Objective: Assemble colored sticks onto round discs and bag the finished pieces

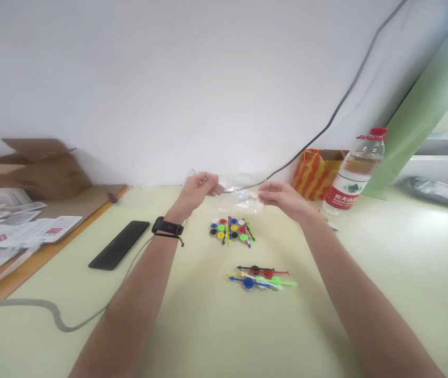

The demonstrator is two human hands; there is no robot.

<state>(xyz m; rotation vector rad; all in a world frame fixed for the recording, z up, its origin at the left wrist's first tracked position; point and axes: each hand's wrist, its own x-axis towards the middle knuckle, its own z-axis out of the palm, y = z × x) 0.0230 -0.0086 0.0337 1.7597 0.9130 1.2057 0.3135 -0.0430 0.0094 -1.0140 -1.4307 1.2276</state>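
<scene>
Close to the wall, above the table, a clear plastic bag (243, 203) is stretched between my two hands. My left hand (199, 192) is closed, pinching the bag's left part with thumb and fingers. On the right side, my right hand (281, 197) pinches the bag's other edge. Just below them on the table sits a cluster of small coloured discs (234, 234) with thin plastic arrows (228, 231) among them. Nearer to me lies a loose pile of plastic arrow spinners (263, 278) in black, red, white, blue, green and yellow, some with round bases.
A black phone-like slab (119, 245) and a grey cable (64, 326) lie left. Beyond are a cardboard box (46, 170) and printed packets (56, 229). A water bottle (350, 181) and a red-yellow bag (312, 173) stand right. A dark cable (336, 113) crosses the wall.
</scene>
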